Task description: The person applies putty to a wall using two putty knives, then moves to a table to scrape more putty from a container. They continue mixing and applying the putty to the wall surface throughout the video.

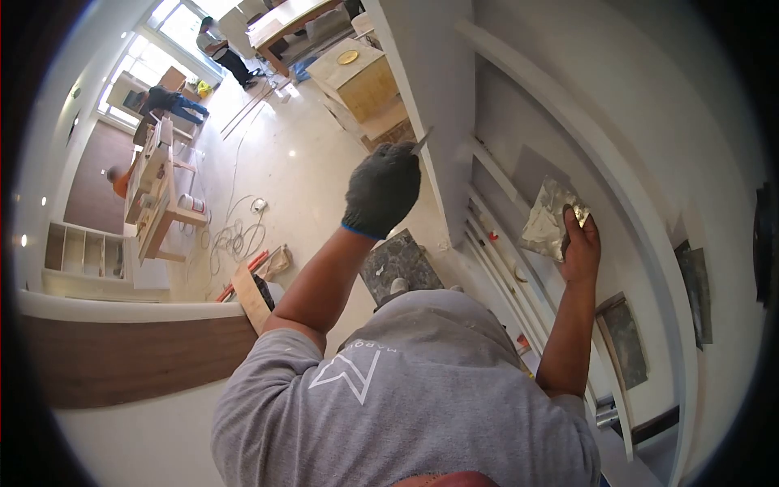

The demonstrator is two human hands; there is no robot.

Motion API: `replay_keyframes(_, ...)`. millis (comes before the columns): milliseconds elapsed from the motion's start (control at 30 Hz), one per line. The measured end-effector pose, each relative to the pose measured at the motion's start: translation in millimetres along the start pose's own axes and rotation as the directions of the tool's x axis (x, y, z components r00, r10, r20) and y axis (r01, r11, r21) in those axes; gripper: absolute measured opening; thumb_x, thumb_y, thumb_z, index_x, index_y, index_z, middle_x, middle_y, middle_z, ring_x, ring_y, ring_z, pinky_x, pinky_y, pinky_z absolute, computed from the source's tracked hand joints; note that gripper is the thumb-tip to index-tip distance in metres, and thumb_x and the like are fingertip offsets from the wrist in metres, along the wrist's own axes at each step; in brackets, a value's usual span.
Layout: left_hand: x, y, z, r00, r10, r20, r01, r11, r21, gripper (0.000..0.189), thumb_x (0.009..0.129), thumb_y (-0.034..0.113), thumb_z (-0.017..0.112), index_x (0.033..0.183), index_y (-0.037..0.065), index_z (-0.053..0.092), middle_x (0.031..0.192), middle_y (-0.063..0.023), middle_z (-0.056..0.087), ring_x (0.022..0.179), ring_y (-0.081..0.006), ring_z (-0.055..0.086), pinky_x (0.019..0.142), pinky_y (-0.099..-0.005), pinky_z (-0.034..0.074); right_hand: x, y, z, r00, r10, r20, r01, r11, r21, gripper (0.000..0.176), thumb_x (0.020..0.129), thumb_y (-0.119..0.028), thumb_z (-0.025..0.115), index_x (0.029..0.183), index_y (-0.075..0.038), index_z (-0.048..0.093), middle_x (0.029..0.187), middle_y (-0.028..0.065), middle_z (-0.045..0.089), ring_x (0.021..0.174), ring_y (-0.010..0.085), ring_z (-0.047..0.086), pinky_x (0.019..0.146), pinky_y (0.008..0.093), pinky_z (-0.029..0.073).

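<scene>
My left hand, in a dark glove with a blue cuff, is closed around a tool whose thin blade sticks out beside the edge of a white panel. The handle is hidden in the glove. My bare right hand grips a shiny metal plate with pale smears, thumb on its face. The plate is in front of the white shelving on the right.
A wooden box stands ahead. Below are my shoes and a dark board. Cables lie on the floor. Workbenches and several people are farther off at left. Curved white shelf edges run along the right.
</scene>
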State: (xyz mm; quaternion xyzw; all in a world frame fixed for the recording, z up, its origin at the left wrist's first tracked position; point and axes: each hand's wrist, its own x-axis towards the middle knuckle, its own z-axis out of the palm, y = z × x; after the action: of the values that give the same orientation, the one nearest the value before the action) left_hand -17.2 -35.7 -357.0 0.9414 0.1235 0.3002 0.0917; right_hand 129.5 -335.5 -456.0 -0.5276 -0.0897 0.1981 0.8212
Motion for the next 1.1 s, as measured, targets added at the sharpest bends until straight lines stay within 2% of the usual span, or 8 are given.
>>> replay_keyframes(133,-10.0,-28.4,-7.0,0.999,0.044,0.014,-0.041,0.988,-0.149,0.013,0.086,0.014,0.059,0.091,0.007,0.069,0.086,-0.0155,0.066,0.076,-0.0332,0.064,0.066,-0.0419,0.053,-0.7,-0.6,-0.5,0.999,0.010,-0.043,-0.007,0.997,0.070,0.024,0.095,-0.014,0.060,0.116,-0.001,0.061,0.110,0.0044,0.066,0.101,0.0119,0.060,0.092,0.0270,0.045)
replay_keyframes(267,-18.0,-74.6,28.8,0.959,0.160,0.233,-0.159,0.987,-0.021,0.008,0.081,0.010,0.061,0.085,0.007,0.068,0.084,-0.0144,0.065,0.079,-0.0337,0.063,0.070,-0.0442,0.051,-4.1,-2.0,1.9,1.000,0.014,-0.022,-0.012,0.997,0.073,0.023,0.095,-0.013,0.060,0.117,-0.003,0.060,0.111,0.0056,0.066,0.101,0.0144,0.062,0.090,0.0298,0.048)
replay_keyframes(467,-12.0,-101.2,67.6,0.964,0.223,0.148,-0.211,0.973,-0.093,0.007,0.079,0.010,0.061,0.085,0.010,0.066,0.083,-0.0125,0.065,0.079,-0.0339,0.062,0.069,-0.0454,0.050,-8.0,2.9,-8.3,0.998,-0.060,-0.012,0.060,0.998,0.023,0.026,0.096,-0.013,0.059,0.119,-0.002,0.058,0.112,0.0069,0.066,0.103,0.0162,0.062,0.092,0.0322,0.049)
replay_keyframes(767,29.2,-98.7,10.4,0.950,0.313,0.022,-0.306,0.940,-0.149,0.012,0.078,0.008,0.067,0.089,0.010,0.068,0.084,-0.0110,0.066,0.079,-0.0325,0.063,0.069,-0.0433,0.051,-13.0,2.4,-1.1,0.984,-0.140,-0.106,0.132,0.988,-0.083,0.025,0.094,-0.013,0.061,0.116,-0.001,0.060,0.111,0.0060,0.066,0.103,0.0155,0.062,0.093,0.0316,0.047)
replay_keyframes(867,34.9,-102.5,-9.5,0.957,0.279,-0.079,-0.289,0.897,-0.334,0.010,0.079,0.006,0.069,0.089,0.008,0.069,0.087,-0.0112,0.067,0.085,-0.0304,0.064,0.074,-0.0383,0.052,-16.2,12.8,-4.1,0.969,-0.178,-0.172,0.164,0.982,-0.091,0.025,0.094,-0.014,0.061,0.117,-0.002,0.060,0.112,0.0063,0.066,0.103,0.0158,0.062,0.092,0.0321,0.048)
replay_keyframes(1000,18.2,-124.0,-9.8,0.973,0.103,0.208,0.075,0.707,-0.704,0.010,0.084,0.008,0.068,0.094,0.007,0.068,0.091,-0.0060,0.065,0.083,-0.0180,0.063,0.075,-0.0305,0.051,-34.5,38.1,54.9,0.982,-0.023,-0.187,0.051,0.988,0.145,0.040,0.094,-0.025,0.060,0.127,-0.002,0.055,0.117,0.0082,0.064,0.106,0.0212,0.062,0.093,0.0376,0.049)
replay_keyframes(1067,2.1,-127.5,9.8,0.863,-0.083,0.498,0.503,0.236,-0.832,0.013,0.089,0.016,0.064,0.100,0.008,0.065,0.084,-0.0036,0.062,0.076,-0.0142,0.059,0.070,-0.0281,0.049,-43.2,55.3,103.8,0.989,0.133,-0.060,-0.109,0.946,0.306,0.045,0.094,-0.026,0.059,0.132,-0.002,0.050,0.120,0.0098,0.062,0.107,0.0235,0.062,0.095,0.0394,0.049)
replay_keyframes(1100,-5.4,-126.5,17.2,0.756,-0.107,0.646,0.645,-0.051,-0.762,0.016,0.092,0.020,0.061,0.103,0.009,0.063,0.081,-0.0024,0.061,0.073,-0.0122,0.058,0.068,-0.0270,0.048,-46.5,65.7,127.7,0.977,0.205,-0.059,-0.175,0.926,0.335,0.046,0.095,-0.027,0.058,0.132,-0.002,0.049,0.121,0.0104,0.062,0.107,0.0238,0.062,0.094,0.0394,0.049)
